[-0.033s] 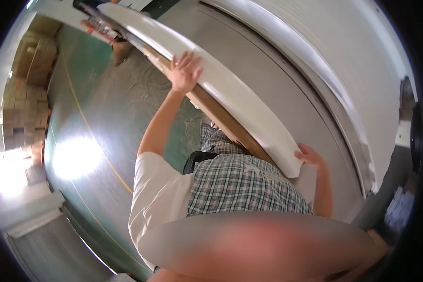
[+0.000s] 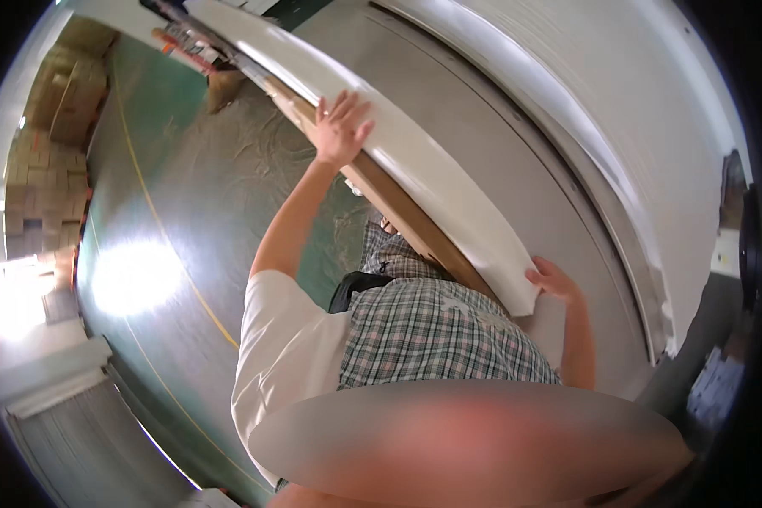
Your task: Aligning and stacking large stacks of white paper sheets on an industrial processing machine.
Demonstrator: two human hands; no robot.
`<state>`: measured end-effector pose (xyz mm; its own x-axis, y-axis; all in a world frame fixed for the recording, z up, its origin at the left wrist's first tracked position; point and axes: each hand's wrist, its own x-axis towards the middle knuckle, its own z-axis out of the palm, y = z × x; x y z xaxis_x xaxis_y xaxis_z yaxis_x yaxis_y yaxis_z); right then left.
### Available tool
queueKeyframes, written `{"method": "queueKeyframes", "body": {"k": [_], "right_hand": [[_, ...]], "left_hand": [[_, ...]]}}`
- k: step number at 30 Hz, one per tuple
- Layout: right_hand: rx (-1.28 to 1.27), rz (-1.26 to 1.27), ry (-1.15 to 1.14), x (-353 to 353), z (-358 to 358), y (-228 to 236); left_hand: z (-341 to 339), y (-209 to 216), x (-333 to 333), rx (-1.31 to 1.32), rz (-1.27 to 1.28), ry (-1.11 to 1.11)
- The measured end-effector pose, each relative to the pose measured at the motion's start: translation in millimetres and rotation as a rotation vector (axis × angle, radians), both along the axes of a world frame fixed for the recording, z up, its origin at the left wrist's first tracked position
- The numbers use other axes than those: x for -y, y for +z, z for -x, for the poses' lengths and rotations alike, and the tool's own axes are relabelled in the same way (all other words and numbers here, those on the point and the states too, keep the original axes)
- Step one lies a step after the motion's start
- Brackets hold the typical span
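A long, glossy white strip [image 2: 431,165] lies along the near side of a grey work surface [image 2: 482,127], next to a brown edge board [image 2: 410,216]. My left hand [image 2: 341,131] rests on the strip with its fingers spread, its wrist over the brown edge. At the strip's near right end, my right hand [image 2: 557,279] touches the side edge; its visible fingers are stretched out and apart. Neither hand is wrapped round anything. The underside of the strip is hidden.
Beyond the surface runs a pale, raised machine part [image 2: 592,127]. To the left is a green floor [image 2: 135,203] with yellow lines, and stacked cartons [image 2: 46,190] stand farther left. A brown bag-like object [image 2: 222,91] hangs near the far end. Grey sheets [image 2: 85,440] are piled lower left.
The view has shifted very slightly. Both hands keep their places on the white strip.
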<state>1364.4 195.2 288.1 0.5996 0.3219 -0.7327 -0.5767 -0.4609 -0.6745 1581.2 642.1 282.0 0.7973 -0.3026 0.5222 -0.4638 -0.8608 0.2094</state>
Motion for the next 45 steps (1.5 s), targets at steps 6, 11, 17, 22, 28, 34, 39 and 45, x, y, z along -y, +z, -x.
{"method": "queueKeyframes", "body": {"k": [6,11,17,22,28,34,39,45], "right_hand": [[0.106,-0.021,0.008,-99.4,-78.2,5.5],[0.153,-0.060,0.043,-146.3,-129.3,-2.0],[0.179,-0.050,-0.019,-197.8,-171.6,-7.6],[0.239,-0.033,-0.083,-241.3,-201.8,5.3],[0.822,0.018,-0.158,-271.7,-233.2,-25.7],[1.181,0.695,-0.537,-188.4,-250.1,-59.4],[1.110,1.014,-0.699,-202.7,-256.5,-66.4],[1.078,1.007,-0.663,-209.5,-258.8,-67.6]], "left_hand": [[5.5,5.4,-7.8,-0.022,0.046,-0.025],[1.7,5.1,-7.0,-0.025,0.074,-0.075],[-3.9,21.2,-22.6,-0.128,0.101,-0.320],[-29.1,48.6,-42.0,-0.287,0.136,-0.632],[-87.4,67.0,-66.4,-0.530,0.095,-0.943],[-257.9,74.0,-38.0,-0.657,0.149,-0.526],[-416.7,20.0,19.2,-0.336,0.492,-0.298],[-515.9,-30.1,70.9,-0.400,0.607,0.025]]}}
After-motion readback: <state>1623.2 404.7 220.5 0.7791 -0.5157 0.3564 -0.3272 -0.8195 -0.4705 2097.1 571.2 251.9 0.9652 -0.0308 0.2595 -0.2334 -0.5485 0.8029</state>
